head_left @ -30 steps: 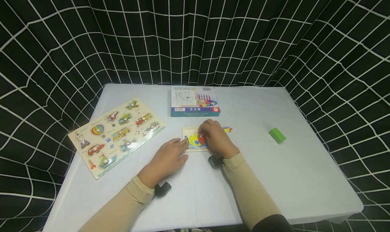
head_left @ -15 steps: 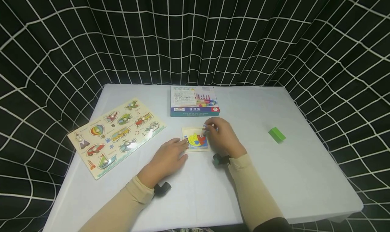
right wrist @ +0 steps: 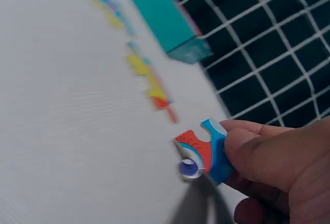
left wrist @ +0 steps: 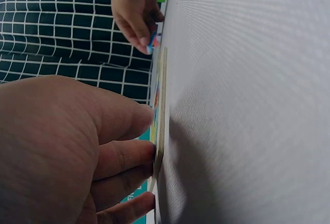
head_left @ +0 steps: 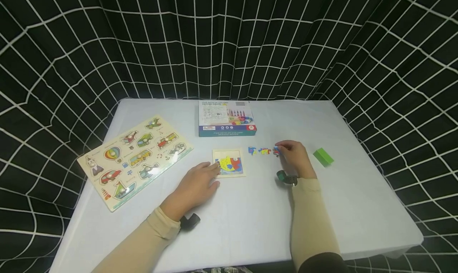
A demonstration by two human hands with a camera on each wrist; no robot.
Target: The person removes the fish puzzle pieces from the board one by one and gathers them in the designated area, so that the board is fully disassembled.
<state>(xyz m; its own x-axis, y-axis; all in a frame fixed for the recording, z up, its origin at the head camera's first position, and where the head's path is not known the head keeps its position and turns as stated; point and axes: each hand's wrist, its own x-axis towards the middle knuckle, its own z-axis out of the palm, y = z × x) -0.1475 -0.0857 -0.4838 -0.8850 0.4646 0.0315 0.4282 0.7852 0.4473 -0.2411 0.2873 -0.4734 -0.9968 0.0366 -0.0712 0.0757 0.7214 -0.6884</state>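
A small wooden fish puzzle tray (head_left: 229, 163) lies mid-table; its edge shows upright in the left wrist view (left wrist: 161, 110). My left hand (head_left: 197, 184) rests flat beside it, fingertips (left wrist: 139, 123) touching its left edge. My right hand (head_left: 294, 156) is to the right of the tray and pinches a red-and-blue puzzle piece (right wrist: 203, 154) with an eye on it, just above the table. Two loose pieces (head_left: 259, 151) lie between the tray and this hand; they also show, blurred (right wrist: 149, 87), in the right wrist view.
A large vehicle peg puzzle board (head_left: 136, 157) lies at the left. A teal toy box (head_left: 226, 119) stands behind the tray. A green block (head_left: 323, 156) sits right of my right hand. Black grid curtains surround the white table (head_left: 250, 217).
My right hand left the puzzle tray and moved right with a piece, which uncovered the tray and the loose pieces. The left hand stayed in place.
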